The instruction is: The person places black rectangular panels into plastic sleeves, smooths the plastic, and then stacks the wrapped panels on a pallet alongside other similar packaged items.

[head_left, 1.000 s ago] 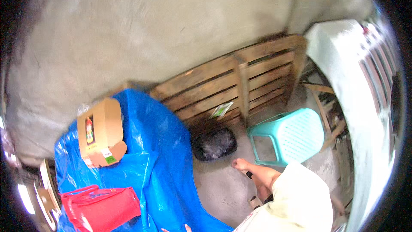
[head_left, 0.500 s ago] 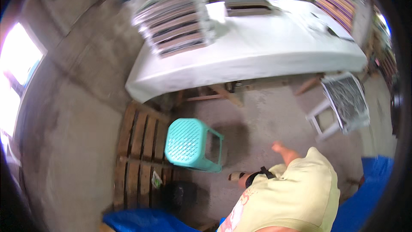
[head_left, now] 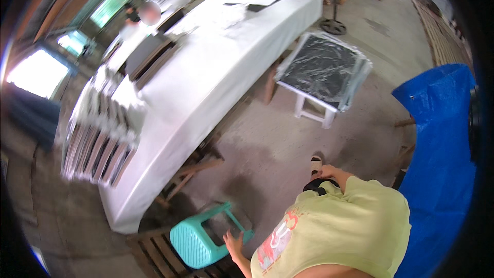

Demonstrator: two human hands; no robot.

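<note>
My left hand (head_left: 234,244) is low in the view, its fingers apart and nothing in them. It is beside the legs of a teal plastic stool (head_left: 191,241), overlapping them in the picture; whether it touches them I cannot tell. My right hand (head_left: 329,172) hangs in front of my yellow-green shirt (head_left: 345,221), above my sandalled foot (head_left: 316,163). No object shows in it, and its fingers are too indistinct to read. Ahead stands a white stool (head_left: 325,116) bearing a stack of dark, plastic-wrapped flat panels (head_left: 324,67).
A long table (head_left: 206,67) with a white cover runs diagonally on the left. On it are wrapped panels (head_left: 100,149) and a dark stack (head_left: 152,59). A blue tarp (head_left: 437,175) hangs at the right. Wooden slats (head_left: 154,255) lie below the teal stool. People are farther back.
My view has swung to the right, bringing the white stool and blue tarp nearer the middle. My left hand has come into view by the teal stool. My right hand still hangs before me.
</note>
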